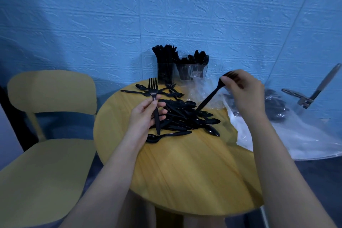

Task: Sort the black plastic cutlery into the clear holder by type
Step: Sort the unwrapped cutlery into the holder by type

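Fingers of the left hand (148, 113) are pinching one black fork (154, 98) upright, tines up, while the right hand (242, 90) is gripping a second fork (209, 98) by its head above the cutlery pile (185, 116) on the round table (185, 172), near the clear holder (182, 72).

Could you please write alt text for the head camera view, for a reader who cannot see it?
A person's left hand and right hand each hold a black plastic fork over a pile of black cutlery on a round wooden table. A clear holder, partly filled, stands at the table's far edge by a blue wall.
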Tool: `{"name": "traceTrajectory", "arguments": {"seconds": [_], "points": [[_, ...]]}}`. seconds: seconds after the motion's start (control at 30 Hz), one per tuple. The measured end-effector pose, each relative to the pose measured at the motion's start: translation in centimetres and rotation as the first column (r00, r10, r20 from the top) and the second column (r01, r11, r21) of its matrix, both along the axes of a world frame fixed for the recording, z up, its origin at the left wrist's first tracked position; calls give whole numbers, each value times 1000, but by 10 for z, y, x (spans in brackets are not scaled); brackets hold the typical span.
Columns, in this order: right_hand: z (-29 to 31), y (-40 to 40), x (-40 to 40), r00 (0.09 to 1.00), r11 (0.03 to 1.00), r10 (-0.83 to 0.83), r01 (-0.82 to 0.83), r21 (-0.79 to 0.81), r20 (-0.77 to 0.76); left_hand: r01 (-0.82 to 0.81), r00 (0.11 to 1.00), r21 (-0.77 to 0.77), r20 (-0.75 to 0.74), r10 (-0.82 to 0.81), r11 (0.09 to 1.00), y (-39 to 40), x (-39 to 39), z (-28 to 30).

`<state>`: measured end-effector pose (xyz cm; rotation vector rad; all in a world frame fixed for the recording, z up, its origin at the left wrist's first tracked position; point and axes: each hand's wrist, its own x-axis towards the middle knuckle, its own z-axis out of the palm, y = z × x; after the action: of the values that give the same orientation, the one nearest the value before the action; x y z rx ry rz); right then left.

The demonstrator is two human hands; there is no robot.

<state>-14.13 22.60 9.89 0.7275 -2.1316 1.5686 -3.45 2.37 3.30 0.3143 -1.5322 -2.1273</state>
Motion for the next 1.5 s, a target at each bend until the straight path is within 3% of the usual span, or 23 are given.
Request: {"name": "traceTrajectory", "arguments": {"seconds": [0.1,0.2,0.27,0.4,0.53,0.7,0.77,0.83,0.9,0.97,1.17,1.4,1.5], "points": [[10,-22,0,987,986,158,-159,52,9,8,1000,-19,-8,-8,1000,-2,-2,3],[13,-52,3,919,910,374,-389,142,126,49,999,-32,-14,-49,998,-3,-4,9],[11,-75,2,891,877,428,-450,168,152,80,997,-51,-2,-81,995,-5,-7,13],[4,-108,-6,943,894,334,-320,312,11,173,985,-102,8,-173,980,-15,-9,14],[3,-128,-14,934,852,336,-248,460,-119,195,980,-110,-4,-197,975,-25,-12,10],[-5,-131,-37,933,810,361,-317,494,8,81,996,38,-44,-79,996,-36,-17,0],[-13,-127,-50,940,718,333,-306,625,78,40,998,122,-44,-35,992,-42,-16,-2],[-25,-129,-59,935,559,320,-318,766,155,36,999,173,-41,-29,984,-44,-16,-2],[-36,-133,-61,921,426,320,-348,835,220,36,999,208,-43,-27,977,-44,-15,-1],[-42,-136,-62,912,358,318,-370,857,261,10,999,236,-44,0,972,-47,-15,-1],[-39,-134,-66,896,442,370,-402,802,245,-31,999,228,-19,36,973,-51,-14,-4],[-26,-130,-70,921,657,344,-376,653,184,-21,1000,200,0,22,980,-47,-11,-4],[-20,-119,-75,925,599,323,-363,713,200,-12,1000,190,10,10,982,-46,-11,-5]]}}
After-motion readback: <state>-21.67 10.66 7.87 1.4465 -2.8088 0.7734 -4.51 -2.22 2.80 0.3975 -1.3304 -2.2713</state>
